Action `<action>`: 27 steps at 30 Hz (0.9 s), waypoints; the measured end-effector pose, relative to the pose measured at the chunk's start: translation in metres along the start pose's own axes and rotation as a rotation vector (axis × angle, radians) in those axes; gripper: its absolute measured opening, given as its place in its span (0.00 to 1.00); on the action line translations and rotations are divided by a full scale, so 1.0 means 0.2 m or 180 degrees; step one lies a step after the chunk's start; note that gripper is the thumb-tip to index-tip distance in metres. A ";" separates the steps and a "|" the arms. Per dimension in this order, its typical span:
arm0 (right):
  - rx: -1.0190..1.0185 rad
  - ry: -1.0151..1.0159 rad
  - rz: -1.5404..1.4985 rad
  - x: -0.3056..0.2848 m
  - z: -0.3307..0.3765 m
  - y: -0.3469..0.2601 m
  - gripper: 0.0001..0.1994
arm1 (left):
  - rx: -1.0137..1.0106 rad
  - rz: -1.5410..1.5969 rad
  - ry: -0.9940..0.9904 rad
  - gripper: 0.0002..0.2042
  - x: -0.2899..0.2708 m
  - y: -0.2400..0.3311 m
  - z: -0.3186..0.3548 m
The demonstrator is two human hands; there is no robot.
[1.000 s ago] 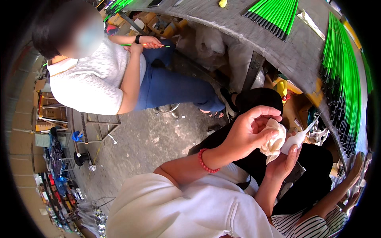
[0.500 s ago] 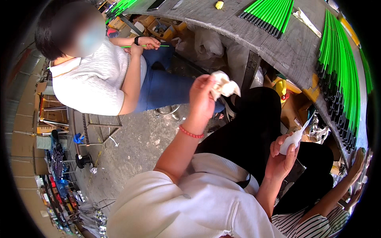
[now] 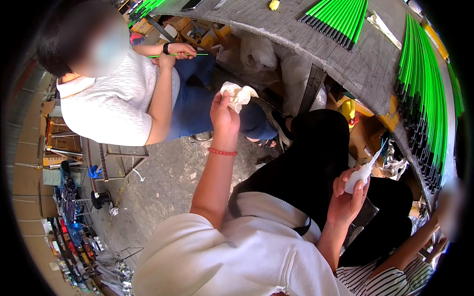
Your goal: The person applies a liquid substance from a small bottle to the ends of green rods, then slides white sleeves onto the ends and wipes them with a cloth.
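Note:
My left hand (image 3: 224, 114) is raised out in front of me, fingers closed on a crumpled white cloth (image 3: 238, 94). A red bead bracelet (image 3: 222, 152) sits on that wrist. My right hand (image 3: 348, 195) stays low over my black-trousered lap and grips a small white squeeze bottle (image 3: 363, 170) with a thin pointed nozzle aimed up and right. The two hands are well apart.
A person in a white top (image 3: 113, 106) sits at the left, holding a thin green rod (image 3: 180, 55). The grey workbench (image 3: 365, 64) curves across the top and right, covered with bundles of green rods (image 3: 419, 74). Another person's arm in a striped sleeve (image 3: 390, 276) is at lower right. Clutter lies under the bench.
My left hand pulled the white cloth away from the bottle and carried it up and to the left, farther still since half a second ago. My right hand kept the bottle nearly still.

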State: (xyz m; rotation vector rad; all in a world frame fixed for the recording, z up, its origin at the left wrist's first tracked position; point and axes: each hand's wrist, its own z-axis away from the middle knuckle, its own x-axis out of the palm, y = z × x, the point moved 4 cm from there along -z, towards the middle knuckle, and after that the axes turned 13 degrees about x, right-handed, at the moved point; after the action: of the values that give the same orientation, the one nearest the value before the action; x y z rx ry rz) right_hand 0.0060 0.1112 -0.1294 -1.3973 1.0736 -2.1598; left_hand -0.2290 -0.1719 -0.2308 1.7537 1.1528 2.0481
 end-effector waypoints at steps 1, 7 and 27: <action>0.0013 0.0011 -0.0004 0.00 0.00 0.00 0.20 | -0.0069 0.0028 0.0015 0.10 0.00 -0.01 0.01; 0.0011 0.0016 0.0113 0.00 -0.02 0.01 0.20 | -0.0288 -0.0026 0.0055 0.12 0.02 -0.04 0.04; 0.0298 0.0139 -0.0056 0.02 -0.06 0.03 0.21 | -0.0547 0.0531 0.0298 0.11 -0.24 -0.04 -0.03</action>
State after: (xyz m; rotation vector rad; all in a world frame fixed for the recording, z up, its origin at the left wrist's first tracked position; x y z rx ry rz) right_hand -0.0064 0.1093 -0.1350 -1.3286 0.9655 -2.2322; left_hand -0.2240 -0.1978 -0.2725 1.7393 0.8489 2.2719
